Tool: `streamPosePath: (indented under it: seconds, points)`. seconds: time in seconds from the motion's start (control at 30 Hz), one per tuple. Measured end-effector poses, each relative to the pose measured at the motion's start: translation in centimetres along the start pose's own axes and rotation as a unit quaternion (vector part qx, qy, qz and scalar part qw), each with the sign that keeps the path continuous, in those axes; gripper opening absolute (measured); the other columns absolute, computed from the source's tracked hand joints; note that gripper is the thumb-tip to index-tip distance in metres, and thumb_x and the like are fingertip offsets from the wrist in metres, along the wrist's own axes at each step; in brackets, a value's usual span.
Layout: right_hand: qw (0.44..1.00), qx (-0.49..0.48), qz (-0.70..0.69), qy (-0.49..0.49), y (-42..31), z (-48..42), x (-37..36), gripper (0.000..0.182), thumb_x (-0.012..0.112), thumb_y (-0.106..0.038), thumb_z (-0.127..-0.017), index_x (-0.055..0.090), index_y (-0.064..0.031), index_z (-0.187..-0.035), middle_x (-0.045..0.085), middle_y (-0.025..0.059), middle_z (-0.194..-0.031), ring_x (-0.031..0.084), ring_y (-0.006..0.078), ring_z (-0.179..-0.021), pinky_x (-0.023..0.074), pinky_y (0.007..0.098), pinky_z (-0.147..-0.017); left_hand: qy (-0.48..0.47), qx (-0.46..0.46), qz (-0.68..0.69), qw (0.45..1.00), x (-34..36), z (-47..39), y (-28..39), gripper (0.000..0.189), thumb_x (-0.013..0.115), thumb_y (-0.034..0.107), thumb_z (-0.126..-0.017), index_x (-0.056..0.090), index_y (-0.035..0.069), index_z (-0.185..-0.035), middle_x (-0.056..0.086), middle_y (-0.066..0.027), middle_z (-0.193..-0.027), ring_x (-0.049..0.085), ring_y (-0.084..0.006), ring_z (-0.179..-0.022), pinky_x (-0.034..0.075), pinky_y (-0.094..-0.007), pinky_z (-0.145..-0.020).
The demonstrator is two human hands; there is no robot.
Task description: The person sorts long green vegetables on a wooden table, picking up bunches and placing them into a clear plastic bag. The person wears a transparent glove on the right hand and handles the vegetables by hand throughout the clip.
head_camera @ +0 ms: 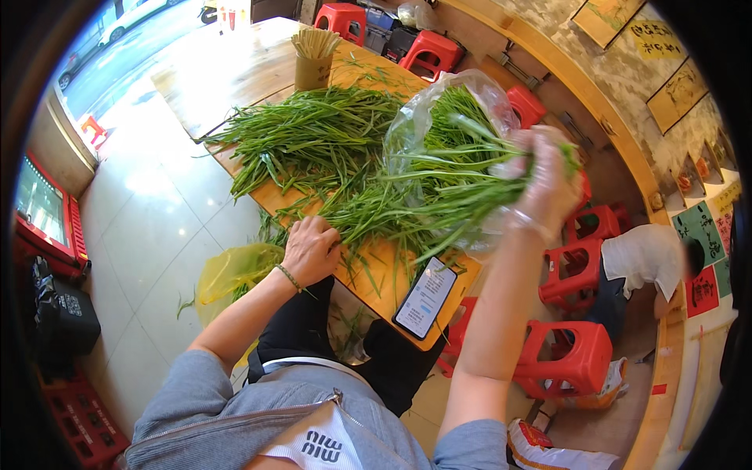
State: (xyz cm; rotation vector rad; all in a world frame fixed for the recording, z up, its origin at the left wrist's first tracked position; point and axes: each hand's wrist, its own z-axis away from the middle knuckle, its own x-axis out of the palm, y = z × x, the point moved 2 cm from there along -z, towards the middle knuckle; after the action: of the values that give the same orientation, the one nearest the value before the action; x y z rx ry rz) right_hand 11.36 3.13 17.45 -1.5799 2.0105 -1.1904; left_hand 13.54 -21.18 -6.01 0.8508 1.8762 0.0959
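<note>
Long-leaved green vegetables (317,126) lie in a large heap across the wooden table (370,264). At the right, my right hand (543,176), in a clear plastic glove, is closed around a bunch of the greens (470,188), raised beside an opened clear plastic bag (402,138) with more greens inside. My left hand (311,249), bare and with a beaded bracelet, rests at the table's near left edge with its fingers curled by loose stems; whether it pinches one is hard to see. A yellow plastic bag (226,276) with greens hangs below it.
A lit smartphone (426,298) lies at the table's near right corner. A holder of chopsticks (313,67) stands behind the heap. Red plastic stools (564,358) line the right side, where another person (640,258) bends over. To the left stand a red-framed display fridge (47,205) and a black container (64,311).
</note>
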Motion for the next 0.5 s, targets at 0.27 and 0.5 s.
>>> streamPosePath:
  seconds: [0.27, 0.5]
  points:
    - [0.994, -0.079, -0.02, 0.076, -12.2, 6.6, -10.6, 0.018, 0.048, -0.013, -0.089, 0.054, 0.0027, -0.096, 0.049, 0.0063, -0.072, 0.041, 0.0134, -0.054, 0.0386, 0.023, -0.048, 0.05, 0.009, 0.064, 0.997, -0.5, -0.5, 2.5, 0.026, 0.069, 0.017, -0.072, 0.061, 0.003, -0.094, 0.057, -0.0127, -0.099, 0.053, -0.0314, -0.095, 0.041, -0.0411, -0.084]
    - [0.898, -0.188, 0.238, 0.318, -13.5, 16.0, -16.0, 0.022, 0.047, -0.025, -0.087, 0.049, -0.0033, -0.089, 0.044, 0.0054, -0.071, 0.034, 0.0094, -0.052, 0.0292, 0.0189, -0.043, -0.176, -0.001, 0.183, 0.967, 4.0, -0.7, 13.5, 0.052, 0.067, 0.029, -0.08, 0.051, 0.001, -0.119, 0.056, -0.0198, -0.106, 0.055, -0.0365, -0.099, 0.045, -0.0413, -0.085]
